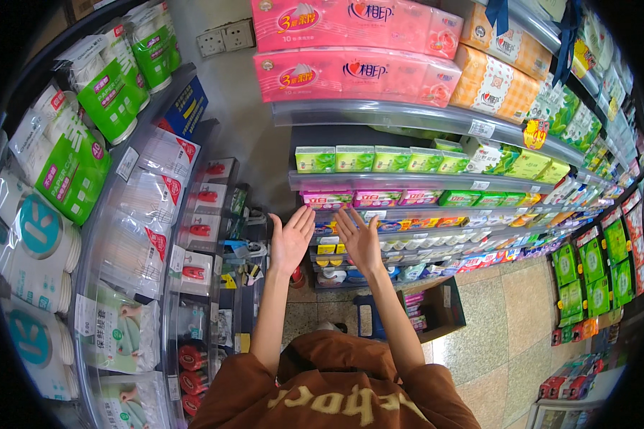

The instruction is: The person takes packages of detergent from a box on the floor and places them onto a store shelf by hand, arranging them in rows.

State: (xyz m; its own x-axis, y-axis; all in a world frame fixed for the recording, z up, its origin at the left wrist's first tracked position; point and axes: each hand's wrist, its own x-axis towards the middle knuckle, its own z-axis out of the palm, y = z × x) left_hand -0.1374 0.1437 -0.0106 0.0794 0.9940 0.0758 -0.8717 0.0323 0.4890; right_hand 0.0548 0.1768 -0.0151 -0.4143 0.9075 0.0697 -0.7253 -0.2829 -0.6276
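Both arms reach forward with palms up. My left hand (pixel 291 239) is empty, its fingers straight and the thumb spread. To its right my right hand (pixel 359 241) is held the same way, apart from the left and holding nothing. Just beyond the fingertips are pink boxed packs (pixel 327 200) of soap or detergent on a shelf, with green boxed packs (pixel 460 198) farther right. Small green tissue packs (pixel 355 158) line the shelf above. Large pink tissue packs (pixel 349 75) are stacked higher up.
Shelves on the left hold paper cup packs (pixel 75 166) and bagged goods (pixel 139 252). An open cardboard box (pixel 445 311) with pink packs stands on the tiled floor beside a dark blue plastic stool (pixel 369 316). A wall socket (pixel 226 38) is behind. Green packs (pixel 592 260) hang at right.
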